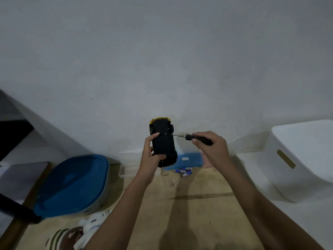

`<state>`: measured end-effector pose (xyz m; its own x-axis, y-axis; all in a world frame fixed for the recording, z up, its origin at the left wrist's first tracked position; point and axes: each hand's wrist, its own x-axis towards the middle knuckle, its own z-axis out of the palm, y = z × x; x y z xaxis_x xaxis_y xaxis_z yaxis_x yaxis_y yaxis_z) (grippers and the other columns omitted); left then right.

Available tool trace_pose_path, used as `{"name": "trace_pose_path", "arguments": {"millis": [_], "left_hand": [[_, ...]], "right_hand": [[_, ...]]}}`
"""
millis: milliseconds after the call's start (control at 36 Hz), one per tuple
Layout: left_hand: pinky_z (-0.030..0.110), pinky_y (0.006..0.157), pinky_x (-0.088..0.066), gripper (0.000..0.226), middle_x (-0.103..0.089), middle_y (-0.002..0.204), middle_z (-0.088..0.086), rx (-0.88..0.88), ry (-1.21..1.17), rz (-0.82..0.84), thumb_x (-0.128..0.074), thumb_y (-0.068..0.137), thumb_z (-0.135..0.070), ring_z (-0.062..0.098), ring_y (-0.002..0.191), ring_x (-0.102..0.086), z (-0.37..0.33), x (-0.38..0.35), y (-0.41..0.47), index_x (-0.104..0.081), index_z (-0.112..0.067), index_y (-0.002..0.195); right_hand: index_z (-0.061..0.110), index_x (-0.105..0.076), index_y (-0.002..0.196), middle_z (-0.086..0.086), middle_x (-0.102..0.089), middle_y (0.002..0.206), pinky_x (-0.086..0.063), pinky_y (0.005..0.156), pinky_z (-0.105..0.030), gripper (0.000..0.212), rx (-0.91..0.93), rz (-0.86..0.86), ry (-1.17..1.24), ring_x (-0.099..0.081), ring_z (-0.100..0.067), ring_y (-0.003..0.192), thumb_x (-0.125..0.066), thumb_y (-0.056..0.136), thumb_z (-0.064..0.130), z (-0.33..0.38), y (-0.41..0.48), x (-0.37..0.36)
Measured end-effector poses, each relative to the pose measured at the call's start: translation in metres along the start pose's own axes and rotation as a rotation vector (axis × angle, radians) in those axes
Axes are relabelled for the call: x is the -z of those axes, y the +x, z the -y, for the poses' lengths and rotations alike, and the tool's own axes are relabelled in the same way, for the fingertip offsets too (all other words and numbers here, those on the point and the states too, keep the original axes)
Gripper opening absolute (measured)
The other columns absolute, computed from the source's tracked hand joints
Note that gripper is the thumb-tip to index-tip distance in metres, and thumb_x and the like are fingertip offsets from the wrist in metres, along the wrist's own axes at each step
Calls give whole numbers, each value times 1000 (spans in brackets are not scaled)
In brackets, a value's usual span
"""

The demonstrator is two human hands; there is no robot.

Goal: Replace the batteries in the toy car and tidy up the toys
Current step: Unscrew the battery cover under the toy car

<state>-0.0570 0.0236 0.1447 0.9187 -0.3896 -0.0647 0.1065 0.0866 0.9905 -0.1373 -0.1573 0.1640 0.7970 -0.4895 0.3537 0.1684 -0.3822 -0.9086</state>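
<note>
A yellow toy car (163, 141) is held up in front of the wall with its black underside facing me. My left hand (152, 156) grips it around the lower half. My right hand (210, 145) holds a black-handled screwdriver (196, 139), whose metal tip touches the right side of the car's underside. Several small blue-and-white batteries (184, 171) lie on the table below the car.
A blue flat box (191, 158) and a clear tray (128, 171) sit against the wall. A blue-lidded container (75, 183) stands at left, a white storage bin (299, 159) at right. Plush toys (79, 233) lie at the near left edge.
</note>
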Motion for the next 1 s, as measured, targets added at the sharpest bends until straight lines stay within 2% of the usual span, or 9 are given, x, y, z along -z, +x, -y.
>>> {"name": "trace_pose_path", "arguments": {"millis": [83, 222, 361, 500, 694, 944, 1000], "left_hand": [[47, 76, -55, 78, -54, 119, 13, -17, -23, -22, -51, 73, 22, 30, 104, -56, -9, 3, -1, -50, -47, 108], [47, 75, -54, 78, -53, 118, 13, -28, -33, -45, -49, 72, 23, 30, 103, -56, -17, 5, -5, -50, -46, 109], [46, 74, -55, 78, -53, 117, 13, -17, -43, -71, -50, 73, 23, 30, 103, -56, -18, 8, -9, -50, -47, 109], [38, 68, -55, 77, -53, 116, 13, -21, -36, -71, -48, 73, 23, 27, 99, -57, -19, 10, -14, -49, -44, 111], [40, 72, -57, 76, -52, 116, 10, -41, -20, -73, -48, 74, 23, 23, 100, -55, -22, 14, -21, -48, -42, 113], [25, 58, -54, 74, -53, 109, 2, -42, 0, -97, -48, 75, 23, 16, 93, -56, -32, 16, -28, -47, -39, 114], [25, 58, -54, 74, -53, 108, 1, -42, 3, -102, -47, 75, 23, 15, 93, -56, -34, 17, -29, -47, -40, 114]], "right_hand": [[17, -71, 92, -3, -68, 87, -47, 71, -8, 18, 36, 9, -25, -61, 1, 79, -71, 78, 5, 7, 4, -11], [19, -69, 92, -7, -67, 93, -52, 79, -24, 17, 19, -6, 20, -63, -13, 87, -69, 80, 6, 12, 5, -25], [16, -70, 94, -6, -67, 94, -52, 81, -25, 16, 28, 11, 15, -63, -14, 89, -68, 82, 7, 16, 3, -31], [19, -69, 93, -4, -66, 93, -49, 78, -14, 17, 40, 25, 9, -61, -2, 84, -68, 81, 6, 18, 1, -33], [18, -69, 92, -4, -66, 92, -49, 79, -13, 16, 41, 39, -3, -62, -9, 88, -66, 82, 6, 22, -1, -37], [13, -70, 93, 1, -66, 89, -45, 71, -4, 10, -25, 14, -35, -58, -1, 82, -65, 85, 11, 31, 0, -44], [13, -70, 93, 1, -66, 88, -45, 68, -4, 10, -40, 13, -33, -58, -2, 80, -64, 85, 13, 33, 0, -45]]}}
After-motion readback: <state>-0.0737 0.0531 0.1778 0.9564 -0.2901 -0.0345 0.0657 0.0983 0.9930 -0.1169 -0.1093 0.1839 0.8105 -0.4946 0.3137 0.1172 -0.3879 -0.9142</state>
